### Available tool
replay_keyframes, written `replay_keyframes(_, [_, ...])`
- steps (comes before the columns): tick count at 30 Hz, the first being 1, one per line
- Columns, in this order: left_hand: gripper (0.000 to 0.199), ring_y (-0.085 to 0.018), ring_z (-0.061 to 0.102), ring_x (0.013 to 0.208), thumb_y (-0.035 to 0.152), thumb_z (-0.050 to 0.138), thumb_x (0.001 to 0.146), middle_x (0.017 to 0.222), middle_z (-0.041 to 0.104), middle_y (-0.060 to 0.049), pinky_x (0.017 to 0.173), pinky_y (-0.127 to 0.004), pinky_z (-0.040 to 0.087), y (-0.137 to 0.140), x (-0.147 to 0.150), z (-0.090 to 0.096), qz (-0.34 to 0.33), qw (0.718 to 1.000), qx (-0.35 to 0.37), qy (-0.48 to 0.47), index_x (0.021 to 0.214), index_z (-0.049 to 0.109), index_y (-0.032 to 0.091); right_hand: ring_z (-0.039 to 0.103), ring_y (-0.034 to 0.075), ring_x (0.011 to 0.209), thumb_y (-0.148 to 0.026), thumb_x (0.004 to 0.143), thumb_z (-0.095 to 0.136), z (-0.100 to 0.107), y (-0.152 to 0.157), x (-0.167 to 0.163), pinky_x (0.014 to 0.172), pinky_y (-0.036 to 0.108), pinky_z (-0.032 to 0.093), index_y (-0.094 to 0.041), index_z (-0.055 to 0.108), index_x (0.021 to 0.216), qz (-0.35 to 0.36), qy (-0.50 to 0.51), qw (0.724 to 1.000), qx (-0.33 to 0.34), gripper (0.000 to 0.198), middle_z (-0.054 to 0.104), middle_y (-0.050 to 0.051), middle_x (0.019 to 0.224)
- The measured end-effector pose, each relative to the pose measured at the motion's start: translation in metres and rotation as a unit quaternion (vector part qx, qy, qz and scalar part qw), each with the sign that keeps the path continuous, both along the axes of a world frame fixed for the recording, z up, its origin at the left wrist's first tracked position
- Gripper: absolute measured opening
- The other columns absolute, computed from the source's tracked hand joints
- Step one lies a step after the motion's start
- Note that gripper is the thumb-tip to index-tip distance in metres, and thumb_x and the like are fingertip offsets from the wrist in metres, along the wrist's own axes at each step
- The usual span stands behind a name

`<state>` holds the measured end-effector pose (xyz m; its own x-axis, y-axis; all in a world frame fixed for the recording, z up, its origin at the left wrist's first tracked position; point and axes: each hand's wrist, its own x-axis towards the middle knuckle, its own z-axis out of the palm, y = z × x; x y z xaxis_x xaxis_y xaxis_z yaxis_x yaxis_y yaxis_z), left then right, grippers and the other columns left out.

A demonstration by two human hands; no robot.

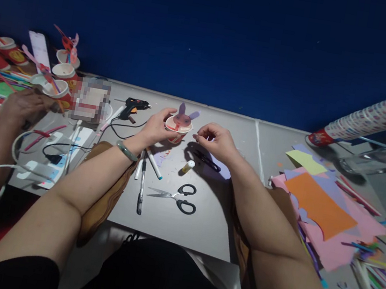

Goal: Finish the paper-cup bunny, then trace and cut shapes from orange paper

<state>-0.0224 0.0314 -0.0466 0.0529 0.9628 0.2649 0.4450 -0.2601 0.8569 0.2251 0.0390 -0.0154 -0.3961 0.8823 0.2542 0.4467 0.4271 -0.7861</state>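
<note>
The grip of the left hand [159, 126] is clamped on the side of a paper cup [178, 137], which is held near the far edge of the desk [209, 226], about midway along it. A purple paper face with two ears [183, 119] is seen at the rim of the cup. The right hand [217, 141] is kept just beside, with the fingers curled; whether its fingertips are together, or something small is pinched there, cannot be told.

The lower part of the cup is partly covered by the left fingers. Black-handled scissors [208, 161] are half lost in the shadow under the right hand. A patch [92, 100] toward the far left corner is blurred out.

Toward the near edge, open scissors [173, 195], a pen [141, 185] and a glue stick [188, 166] are laid out. A glue gun [134, 106] is placed by the far edge, left of the cup. The right side is crowded by coloured paper [319, 205] and a tall cup stack [382, 117], the left side by another person's hand [24, 109] and white cables [17, 147].
</note>
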Motion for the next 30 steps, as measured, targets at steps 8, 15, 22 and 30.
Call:
replay_keyframes(8, [0.067, -0.029, 0.072, 0.112, 0.028, 0.091, 0.061, 0.125, 0.076, -0.014, 0.099, -0.044, 0.055, -0.005, 0.0, 0.011, -0.037, 0.997, -0.011, -0.072, 0.122, 0.066, 0.017, 0.055, 0.015, 0.065, -0.042, 0.08, 0.08, 0.004, -0.003, 0.001, 0.064, 0.032, 0.044, -0.022, 0.065, 0.073, -0.001, 0.035, 0.999, -0.012, 0.026, 0.068, 0.003, 0.075])
replay_keyframes(15, [0.059, -0.028, 0.073, 0.104, 0.034, 0.092, 0.064, 0.119, 0.078, -0.013, 0.093, -0.043, 0.056, -0.012, -0.002, 0.023, -0.05, 0.994, -0.055, -0.076, 0.116, 0.071, 0.017, 0.061, 0.015, 0.066, -0.049, 0.081, 0.083, 0.009, -0.007, 0.001, 0.064, 0.033, 0.048, -0.021, 0.067, 0.076, 0.005, 0.087, 0.995, -0.057, 0.033, 0.072, 0.004, 0.077])
replay_keyframes(22, [0.052, -0.024, 0.072, 0.097, 0.038, 0.091, 0.065, 0.109, 0.079, -0.01, 0.088, -0.038, 0.055, -0.015, -0.002, 0.028, -0.07, 0.994, -0.063, -0.063, 0.109, 0.074, 0.017, 0.061, 0.015, 0.068, -0.046, 0.08, 0.085, 0.014, -0.012, -0.002, 0.064, 0.032, 0.047, -0.021, 0.067, 0.073, 0.012, 0.119, 0.991, -0.056, 0.031, 0.073, 0.005, 0.079])
replay_keyframes(30, [0.051, -0.025, 0.072, 0.097, 0.037, 0.091, 0.065, 0.108, 0.079, -0.01, 0.09, -0.042, 0.057, -0.016, -0.002, 0.028, -0.079, 0.993, -0.062, -0.06, 0.107, 0.072, 0.017, 0.061, 0.016, 0.068, -0.052, 0.079, 0.084, 0.014, -0.014, -0.003, 0.064, 0.033, 0.048, -0.022, 0.066, 0.074, 0.004, 0.113, 0.992, -0.059, 0.036, 0.072, 0.005, 0.077])
